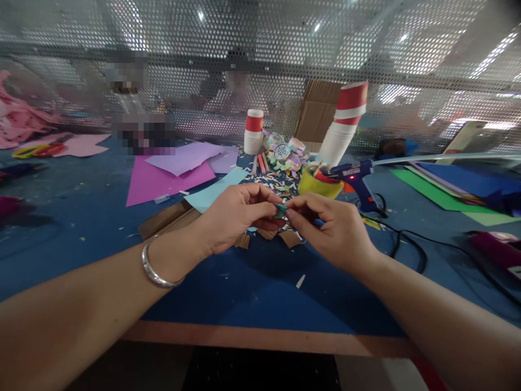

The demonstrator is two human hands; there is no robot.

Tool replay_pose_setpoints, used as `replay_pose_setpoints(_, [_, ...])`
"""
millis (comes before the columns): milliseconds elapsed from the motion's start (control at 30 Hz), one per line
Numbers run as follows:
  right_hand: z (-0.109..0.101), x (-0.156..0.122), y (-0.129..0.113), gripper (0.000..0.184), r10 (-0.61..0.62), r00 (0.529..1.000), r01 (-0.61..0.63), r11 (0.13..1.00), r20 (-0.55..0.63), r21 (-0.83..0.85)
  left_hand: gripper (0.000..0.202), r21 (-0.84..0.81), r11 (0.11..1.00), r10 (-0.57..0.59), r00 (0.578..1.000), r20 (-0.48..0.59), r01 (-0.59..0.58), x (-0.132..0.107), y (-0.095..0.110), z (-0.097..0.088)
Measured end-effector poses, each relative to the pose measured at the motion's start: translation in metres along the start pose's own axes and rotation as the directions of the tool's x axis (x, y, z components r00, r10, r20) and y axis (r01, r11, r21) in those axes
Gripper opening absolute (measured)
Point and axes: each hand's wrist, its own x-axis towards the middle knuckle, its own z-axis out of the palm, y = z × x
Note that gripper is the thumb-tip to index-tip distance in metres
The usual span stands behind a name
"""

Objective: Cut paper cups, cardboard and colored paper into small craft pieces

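Observation:
My left hand and my right hand meet above the blue table, fingers pinched together on a small teal paper piece held between them. A silver bangle circles my left wrist. Brown cardboard scraps lie under and behind the hands, beside a light blue paper sheet. Only a sliver of the teal piece shows between the fingertips.
A blue glue gun with a black cord stands right of the hands, near a yellow tape roll. Red-and-white paper cups, paper rosettes, pink and purple sheets, green paper. Perforated screen behind; people beyond it.

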Motion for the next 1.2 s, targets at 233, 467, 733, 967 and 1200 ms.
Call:
replay_pose_setpoints(233, [0.0020, -0.0015, -0.0004, 0.012, 0.026, 0.999, -0.026, 1.000, 0.021, 0.017, 0.008, 0.030, 0.999, 0.018, 0.998, -0.053, -0.017, 0.0005, -0.0005, 0.0006])
replay_pose_setpoints(467, [0.0013, -0.0011, -0.0017, 0.013, -0.008, 1.000, 0.008, 1.000, -0.001, -0.008, 0.006, 0.098, 0.992, 0.076, 0.997, -0.025, -0.073, -0.0005, -0.0020, -0.0012])
replay_pose_setpoints(733, [-0.0016, 0.0013, -0.0045, 0.014, -0.030, 0.998, 0.028, 0.999, -0.053, -0.043, 0.009, 0.088, 0.988, 0.125, 0.991, 0.054, -0.129, -0.0019, -0.0006, -0.0027])
replay_pose_setpoints(967, [-0.0018, 0.0014, -0.0035, 0.015, -0.026, 0.998, 0.024, 0.999, -0.062, -0.030, 0.011, 0.108, 0.982, 0.148, 0.985, 0.085, -0.157, -0.0019, -0.0028, -0.0044])
replay_pose_setpoints(1200, [-0.0010, 0.0016, -0.0031, 0.015, -0.008, 0.998, 0.008, 1.000, -0.062, -0.003, 0.023, 0.202, 0.957, 0.195, 0.977, 0.088, -0.209, -0.0029, -0.0003, -0.0034])
